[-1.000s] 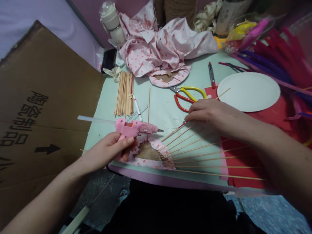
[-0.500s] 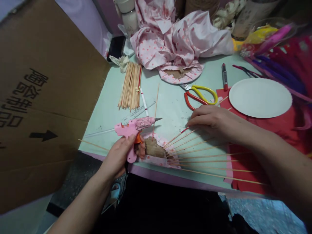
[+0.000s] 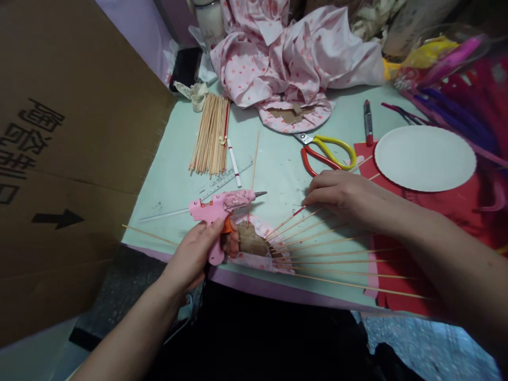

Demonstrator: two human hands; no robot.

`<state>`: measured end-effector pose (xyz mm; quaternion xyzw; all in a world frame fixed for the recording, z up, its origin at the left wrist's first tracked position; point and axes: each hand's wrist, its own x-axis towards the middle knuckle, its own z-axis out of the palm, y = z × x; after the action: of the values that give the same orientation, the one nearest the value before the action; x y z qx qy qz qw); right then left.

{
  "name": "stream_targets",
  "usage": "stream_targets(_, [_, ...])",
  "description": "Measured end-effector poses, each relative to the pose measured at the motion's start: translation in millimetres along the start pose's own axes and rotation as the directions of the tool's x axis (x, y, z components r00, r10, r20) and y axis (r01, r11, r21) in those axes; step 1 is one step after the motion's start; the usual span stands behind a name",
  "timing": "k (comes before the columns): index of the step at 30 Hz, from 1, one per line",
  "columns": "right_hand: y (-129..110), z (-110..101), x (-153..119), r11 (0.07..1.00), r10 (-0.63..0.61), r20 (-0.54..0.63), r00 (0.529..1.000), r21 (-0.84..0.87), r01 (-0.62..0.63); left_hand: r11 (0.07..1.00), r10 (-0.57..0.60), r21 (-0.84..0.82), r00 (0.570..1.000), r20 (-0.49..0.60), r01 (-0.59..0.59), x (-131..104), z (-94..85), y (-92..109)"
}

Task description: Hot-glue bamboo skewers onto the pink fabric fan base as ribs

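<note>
Glue gun (image 3: 210, 212): pink, orange trigger (image 3: 227, 224), surface (image 3: 278, 164) around gun: pale green, scissors (image 3: 322, 156) right of gun: one red, one yellow handle, plate (image 3: 424, 157) farther right: white, cloth (image 3: 246, 69) beyond gun: pale pink, reddish dots

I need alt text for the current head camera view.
Left hand holds a pink glue gun over fabric-edged cardboard; right hand pinches a red-marked stick, one of several fanning from the cardboard. Scissors, bundled sticks and a white plate lie nearby.

A dark phone (image 3: 187, 66) lies near a pale bottle (image 3: 210, 24).
</note>
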<state>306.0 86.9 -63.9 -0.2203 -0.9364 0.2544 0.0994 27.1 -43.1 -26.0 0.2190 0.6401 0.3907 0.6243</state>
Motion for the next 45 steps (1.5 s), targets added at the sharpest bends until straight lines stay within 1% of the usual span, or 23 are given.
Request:
stream_targets(3, [-3,-2,1,1.0,-0.003,0.012,1.0,-0.021,0.004,1.0,0.002,-0.008,1.0,-0.027,-0.002,0,0.7,0])
stream_targets(6, [-4,-3,2,0.998,-0.035,-0.009,0.999,-0.058,0.035,1.0,-0.005,-0.011,0.999,-0.033,0.005,0,2.0,0])
stream_targets(10, [-4,-1,4,0.993,-0.054,-0.047,0.997,-0.103,0.049,1.0,0.005,0.0,1.0,-0.017,-0.005,1,2.4,1])
stream_targets(13, [-3,1,4,0.993,-0.051,-0.017,0.999,-0.112,0.048,1.0,-0.004,-0.01,1.0,-0.008,0.004,2,1.5,0])
stream_targets(16, [-3,5,4,0.994,-0.04,-0.027,0.999,-0.103,0.037,0.999,-0.019,-0.026,1.0,0.002,0.019,2,-0.1,-1])
stream_targets(19, [-9,7,5,0.995,-0.05,-0.028,0.998,-0.088,0.047,1.0,-0.003,-0.01,0.999,0.046,0.003,2,-2.4,-3])
stream_targets(21, [-16,8,6,0.992,-0.078,0.007,0.997,-0.098,0.078,1.0,0.015,0.002,0.997,0.072,-0.015,2,-4.2,-4])
stream_targets(25, [-24,11,12,0.976,-0.169,0.069,0.983,-0.13,0.177,0.999,0.03,0.007,0.997,0.074,-0.031,2,-6.7,-5])
stream_targets(30, [-22,17,18,0.943,-0.289,0.066,0.955,-0.15,0.296,0.999,0.041,0.01,0.997,0.068,-0.041,2,-9.2,-6])
stream_targets(34, [-18,20,17,0.917,-0.316,0.055,0.947,-0.24,0.319,0.998,0.048,-0.032,0.996,0.069,-0.046,5,-13.7,-12])
stream_targets(37, [-17,21,17,0.898,-0.341,0.043,0.939,-0.281,0.339,0.999,0.029,-0.017,0.998,0.062,-0.028,7,-16.3,-13])
stream_targets(41, [-18,19,19,0.864,-0.384,0.066,0.921,-0.326,0.383,0.999,0.025,0.033,0.994,0.102,-0.028,6,-15.4,-8])
stream_targets(45, [-19,17,22,0.849,-0.404,0.099,0.909,-0.329,0.413,0.999,0.028,0.023,0.992,0.121,-0.031,4,-12.3,-4])
